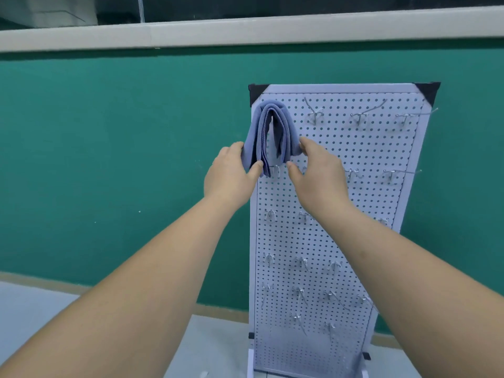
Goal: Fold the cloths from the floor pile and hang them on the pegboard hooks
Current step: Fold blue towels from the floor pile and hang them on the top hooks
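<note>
Nearest the lens, the bare left forearm [131,282] and bare right forearm [414,274] reach forward and upward from the lower corners toward a tall white perforated pegboard [354,214]. The pegboard stands upright on a pale grey floor [41,309], against a teal-green wall [109,132]. Black triangular corner caps [257,91] mark the board's two upper corners, and a white foot [249,361] shows at its lower left edge. Small silver wire hooks [313,113] project from the board in several rows. A blue-grey folded cloth [272,132] is draped in an inverted U at the board's upper left corner, its two layered halves hanging side by side. The support under its crown is hidden by the fabric. The left hand [231,173] pinches the left hanging half near its lower end, with the thumb on the near face and the fingers curled behind the outer edge. The right hand [316,175] has its fingertips against the outer side of the right hanging half, and its thumb lies just below that half's lower edge. Whether this hand actually grips the fabric cannot be told. A white horizontal ledge [245,31] runs above the wall.
</note>
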Demonstrator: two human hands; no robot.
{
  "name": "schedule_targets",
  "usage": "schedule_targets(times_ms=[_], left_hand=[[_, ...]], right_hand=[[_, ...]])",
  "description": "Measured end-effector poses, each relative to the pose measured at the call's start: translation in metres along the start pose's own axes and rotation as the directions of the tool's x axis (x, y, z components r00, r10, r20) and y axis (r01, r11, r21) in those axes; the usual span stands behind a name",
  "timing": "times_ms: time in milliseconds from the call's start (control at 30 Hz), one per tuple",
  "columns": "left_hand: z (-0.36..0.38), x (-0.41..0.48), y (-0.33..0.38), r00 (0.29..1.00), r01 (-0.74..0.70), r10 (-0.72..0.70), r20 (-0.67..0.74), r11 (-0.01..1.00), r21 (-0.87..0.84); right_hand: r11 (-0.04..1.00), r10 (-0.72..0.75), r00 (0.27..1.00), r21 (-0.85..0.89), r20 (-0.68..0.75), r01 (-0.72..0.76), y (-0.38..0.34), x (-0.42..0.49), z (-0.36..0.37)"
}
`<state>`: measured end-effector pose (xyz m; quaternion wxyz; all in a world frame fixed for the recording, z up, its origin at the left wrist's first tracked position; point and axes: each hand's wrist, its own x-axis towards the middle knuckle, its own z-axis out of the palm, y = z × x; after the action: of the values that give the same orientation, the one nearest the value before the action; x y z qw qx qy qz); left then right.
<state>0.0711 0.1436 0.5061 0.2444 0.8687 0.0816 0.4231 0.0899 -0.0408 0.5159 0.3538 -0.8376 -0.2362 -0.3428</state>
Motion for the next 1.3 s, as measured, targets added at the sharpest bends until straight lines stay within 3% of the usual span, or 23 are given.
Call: schedule_targets(times_ms=[267,500,700,900,1133,1300], left_hand=[[0.031,-0.069,-0.033,0.978,0.202,-0.205,-0.027,0.976,-0.086],[0.060,-0.126,-0.048,0.984,0.177,-0.173,0.044,0.980,-0.088],[0.022,-0.027,-0.007,0.945,0.006,-0.042,-0.324,0.994,-0.111],[-0.002,0.053,0.030,0.991,0.054,-0.055,-0.121,0.998,-0.012],[-0.010,0.077,0.035,0.960,-0.104,0.100,-0.263,0.995,-0.004],[-0.009,0.093,0.032,0.967,-0.145,0.150,-0.204,0.989,0.038]], right_hand=[[0.999,0.021,0.994,-0.038,0.109,-0.017,0.038,-0.071,0.005],[0.999,0.020,0.984,-0.031,0.177,-0.014,0.065,-0.124,0.022],[0.998,-0.056,0.994,0.001,-0.096,0.056,0.005,-0.012,0.003],[0.997,0.025,0.996,-0.076,-0.082,-0.032,-0.038,0.079,0.013],[0.997,0.020,0.985,-0.067,-0.170,-0.031,-0.026,0.096,0.028],[0.997,0.002,0.987,-0.078,-0.162,-0.015,-0.025,0.090,0.034]])
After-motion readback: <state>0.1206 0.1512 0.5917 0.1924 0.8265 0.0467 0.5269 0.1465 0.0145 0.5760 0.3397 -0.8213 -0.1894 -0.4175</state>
